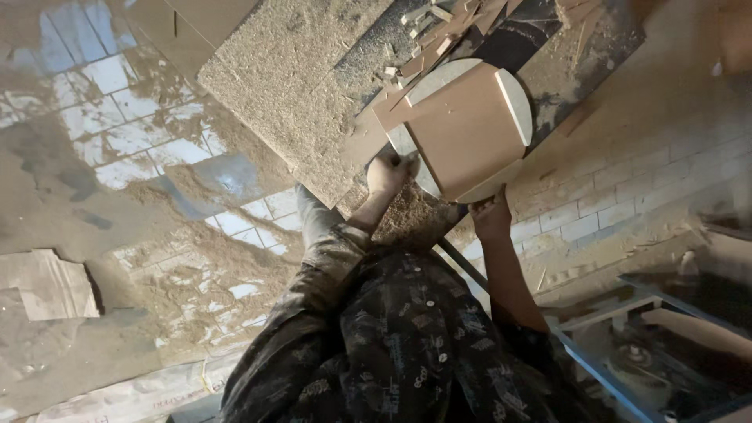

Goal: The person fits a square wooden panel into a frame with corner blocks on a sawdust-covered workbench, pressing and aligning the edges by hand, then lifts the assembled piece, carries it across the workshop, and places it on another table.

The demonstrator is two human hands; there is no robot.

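boards: one round pale board (513,98) under one square brown board (468,129), stacked on the dusty bench (298,86)
left hand (389,172): clasps the round board's edge
right hand (492,217): clasps its lower rim
scraps (439,27): many thin wood offcuts

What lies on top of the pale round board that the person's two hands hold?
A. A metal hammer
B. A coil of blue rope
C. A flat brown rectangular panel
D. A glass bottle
C: a flat brown rectangular panel rests on the pale round board, whose lower edge the left hand and the right hand grip; no hammer, rope or bottle shows there.
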